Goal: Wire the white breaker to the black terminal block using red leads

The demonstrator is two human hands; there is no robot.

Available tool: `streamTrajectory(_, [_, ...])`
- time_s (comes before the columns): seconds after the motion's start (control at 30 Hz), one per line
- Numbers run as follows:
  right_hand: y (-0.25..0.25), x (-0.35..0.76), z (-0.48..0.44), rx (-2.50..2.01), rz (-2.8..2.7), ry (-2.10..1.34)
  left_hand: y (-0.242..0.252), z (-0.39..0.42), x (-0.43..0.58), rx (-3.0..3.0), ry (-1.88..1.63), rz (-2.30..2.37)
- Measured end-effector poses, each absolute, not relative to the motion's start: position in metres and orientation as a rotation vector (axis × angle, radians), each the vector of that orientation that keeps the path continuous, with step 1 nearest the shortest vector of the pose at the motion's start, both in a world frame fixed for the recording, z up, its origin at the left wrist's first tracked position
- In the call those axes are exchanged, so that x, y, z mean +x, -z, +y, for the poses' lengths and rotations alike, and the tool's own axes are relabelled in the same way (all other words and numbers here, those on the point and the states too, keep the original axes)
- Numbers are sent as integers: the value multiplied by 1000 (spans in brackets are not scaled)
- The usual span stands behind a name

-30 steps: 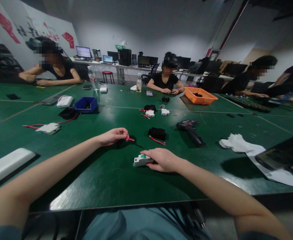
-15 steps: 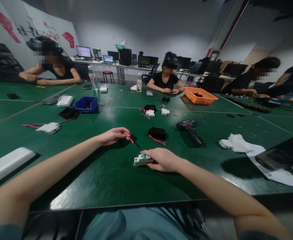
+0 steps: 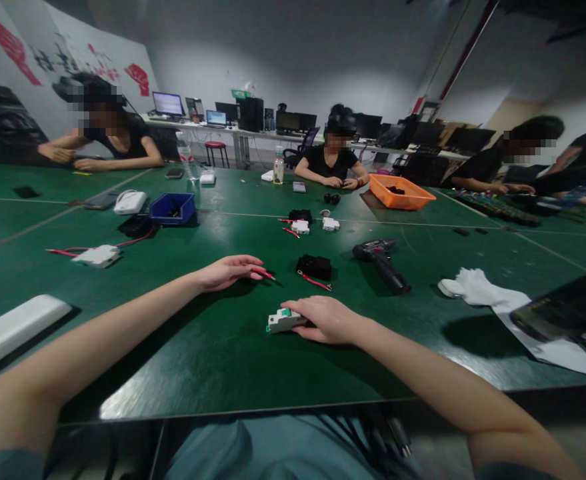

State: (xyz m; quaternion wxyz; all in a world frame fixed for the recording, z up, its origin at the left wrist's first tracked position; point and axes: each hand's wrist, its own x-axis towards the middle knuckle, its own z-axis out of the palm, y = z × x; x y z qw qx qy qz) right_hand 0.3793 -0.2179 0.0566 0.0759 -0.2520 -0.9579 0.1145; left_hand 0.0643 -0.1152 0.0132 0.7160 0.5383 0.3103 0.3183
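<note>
While the left hand pinches a red wire (image 3: 267,273) between thumb and fingers, its tip pointing right, the right hand (image 3: 330,320) has its fingers closed around a white block (image 3: 283,321) on the near middle of the green table (image 3: 197,373). Wire and block are apart, so that joint looks not yet made. A second wire (image 3: 315,281) lies loose beside a black case (image 3: 314,267) farther off; at far left, another white unit (image 3: 97,257) appears already wired.
</note>
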Motion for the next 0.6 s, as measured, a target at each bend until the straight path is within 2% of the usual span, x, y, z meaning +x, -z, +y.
streamTrajectory(0.6, [-55, 380, -217, -748, -2866, -366, -12, -116, 69, 1305, -697, 764])
